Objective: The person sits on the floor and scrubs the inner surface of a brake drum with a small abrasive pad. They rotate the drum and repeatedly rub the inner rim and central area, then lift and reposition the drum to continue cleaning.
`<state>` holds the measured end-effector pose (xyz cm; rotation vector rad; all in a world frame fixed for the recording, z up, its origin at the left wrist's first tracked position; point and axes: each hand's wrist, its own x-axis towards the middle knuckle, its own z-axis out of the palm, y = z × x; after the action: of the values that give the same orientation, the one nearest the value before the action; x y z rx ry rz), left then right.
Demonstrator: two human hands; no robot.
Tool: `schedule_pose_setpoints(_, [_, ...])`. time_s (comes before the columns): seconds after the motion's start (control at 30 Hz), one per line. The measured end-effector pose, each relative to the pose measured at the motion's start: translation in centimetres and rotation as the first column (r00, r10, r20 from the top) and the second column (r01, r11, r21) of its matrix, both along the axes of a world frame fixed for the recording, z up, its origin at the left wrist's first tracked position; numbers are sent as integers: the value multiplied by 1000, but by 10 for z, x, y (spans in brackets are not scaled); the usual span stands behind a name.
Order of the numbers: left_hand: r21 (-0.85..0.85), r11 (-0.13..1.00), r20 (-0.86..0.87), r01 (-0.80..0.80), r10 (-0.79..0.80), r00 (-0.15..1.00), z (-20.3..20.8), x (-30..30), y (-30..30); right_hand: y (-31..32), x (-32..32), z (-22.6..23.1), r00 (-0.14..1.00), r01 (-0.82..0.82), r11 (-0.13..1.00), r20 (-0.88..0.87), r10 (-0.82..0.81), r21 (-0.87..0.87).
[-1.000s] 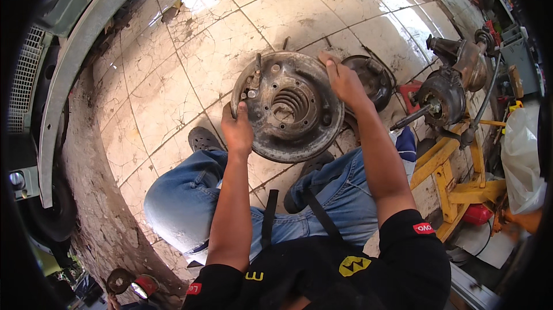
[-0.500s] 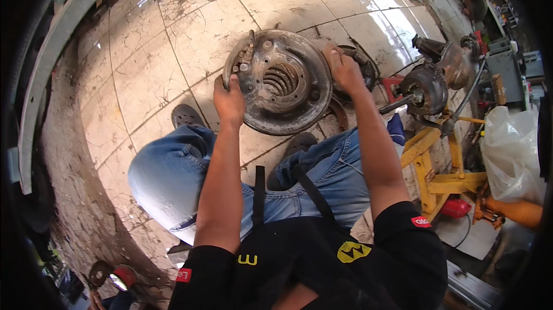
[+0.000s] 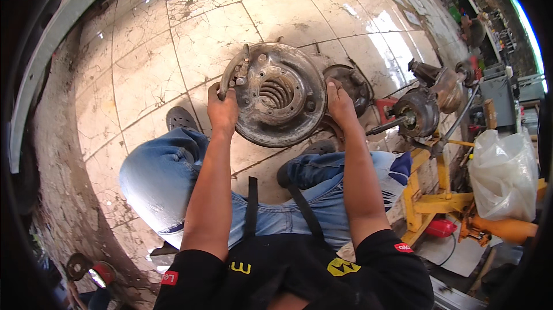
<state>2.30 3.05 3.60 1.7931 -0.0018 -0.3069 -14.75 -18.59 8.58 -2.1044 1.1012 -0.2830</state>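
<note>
A round, dirty metal brake backing plate is held in front of my knees, its face toward me. A coil spring shows through its centre hole. Along the plate's left edge sits a curved brake shoe, beside a small cylinder-like fitting. My left hand is closed around the left edge by the shoe's lower end, thumb in front. The right hand grips the right rim, with its fingertips partly hidden. Just beyond that hand, a second dark round brake part lies on the floor.
To the right, an axle assembly with a hub rests by a yellow metal stand. A clear plastic bag hangs nearby. A curved grey metal edge runs along the left. Cracked tiles cover the floor.
My right hand has slid down the plate's right rim. The plate has tilted slightly, and its shoe stands out more at the left. The whole view has shifted a little.
</note>
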Motion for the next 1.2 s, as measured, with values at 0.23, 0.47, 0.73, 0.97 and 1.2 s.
schedule_pose_setpoints(0.23, [-297,954,-166,45,-98,981,-3,5,0,-9,17,-59,961,88,979,243,-132,181])
schedule_pose_setpoints(0.47, [-398,917,-270,10,-128,954,-6,3,-1,-3,20,-38,942,120,963,278,-187,241])
schedule_pose_setpoints(0.73, [-422,905,-249,42,-161,955,-2,4,-4,-15,24,-54,898,100,966,397,-190,237])
schedule_pose_setpoints(0.97, [-266,949,-238,170,-235,942,7,7,-1,-14,29,-44,949,112,961,260,-179,252])
schedule_pose_setpoints(1.2, [-383,919,-389,92,-251,886,18,7,0,-14,27,-48,952,229,951,158,-263,207])
